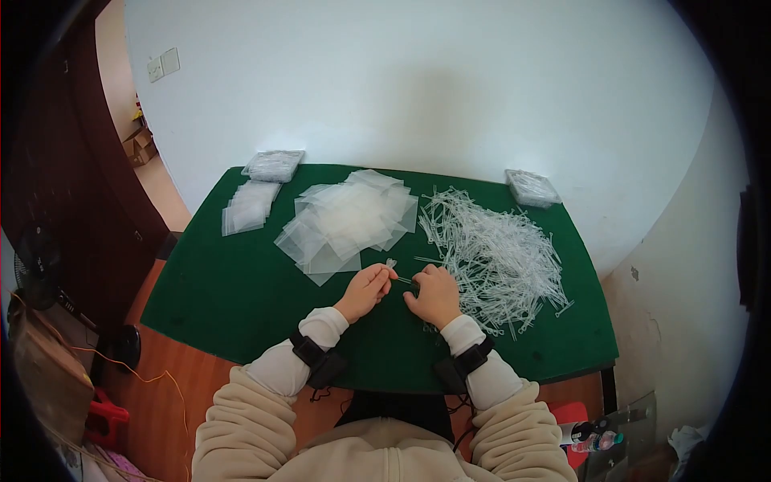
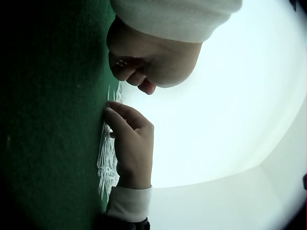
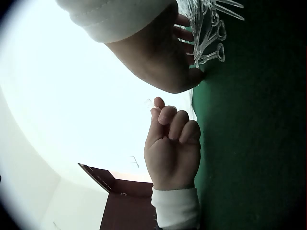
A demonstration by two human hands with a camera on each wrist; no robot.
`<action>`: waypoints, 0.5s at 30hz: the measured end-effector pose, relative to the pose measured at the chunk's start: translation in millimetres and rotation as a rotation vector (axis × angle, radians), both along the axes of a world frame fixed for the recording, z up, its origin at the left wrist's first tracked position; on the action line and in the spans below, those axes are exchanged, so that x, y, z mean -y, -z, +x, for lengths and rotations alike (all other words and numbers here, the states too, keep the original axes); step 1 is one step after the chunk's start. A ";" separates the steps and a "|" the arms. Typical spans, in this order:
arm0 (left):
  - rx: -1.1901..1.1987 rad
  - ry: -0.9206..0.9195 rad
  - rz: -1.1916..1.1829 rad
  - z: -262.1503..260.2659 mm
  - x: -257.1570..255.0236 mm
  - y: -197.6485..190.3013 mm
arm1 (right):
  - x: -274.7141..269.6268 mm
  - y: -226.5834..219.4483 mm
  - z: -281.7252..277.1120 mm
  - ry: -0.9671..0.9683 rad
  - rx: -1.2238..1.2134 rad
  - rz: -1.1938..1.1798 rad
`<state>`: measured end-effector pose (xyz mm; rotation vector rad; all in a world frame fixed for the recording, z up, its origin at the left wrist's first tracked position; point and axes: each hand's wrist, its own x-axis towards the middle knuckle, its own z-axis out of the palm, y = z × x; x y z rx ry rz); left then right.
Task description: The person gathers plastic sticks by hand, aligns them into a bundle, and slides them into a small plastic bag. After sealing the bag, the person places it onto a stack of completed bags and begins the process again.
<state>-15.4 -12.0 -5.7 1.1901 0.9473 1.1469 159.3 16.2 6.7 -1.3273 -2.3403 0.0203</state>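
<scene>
My left hand (image 1: 365, 291) is curled, thumb and index finger pinching a small bundle of clear plastic sticks (image 1: 391, 263) whose ends poke out past the fingertips. In the right wrist view that left hand (image 3: 172, 148) shows its other fingers folded into the palm. Close beside it, my right hand (image 1: 436, 296) reaches down at the near left edge of a large heap of clear looped sticks (image 1: 506, 257). Its thumb stands apart from the index finger, and the fingertips are low over the green cloth. Several looped sticks (image 3: 218, 52) lie right at the right fingers.
Frosted plastic bags (image 1: 349, 217) lie in a loose spread left of the heap. A neater row of bags (image 1: 249, 207) and a filled packet (image 1: 274, 165) are at the far left. Another filled packet (image 1: 532, 188) sits at the far right corner of the green table (image 1: 201, 297).
</scene>
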 end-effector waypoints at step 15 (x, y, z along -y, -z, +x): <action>0.032 -0.049 -0.009 -0.8 -1.6 1.4 | -3.7 5.1 -1.0 -0.023 -0.081 0.143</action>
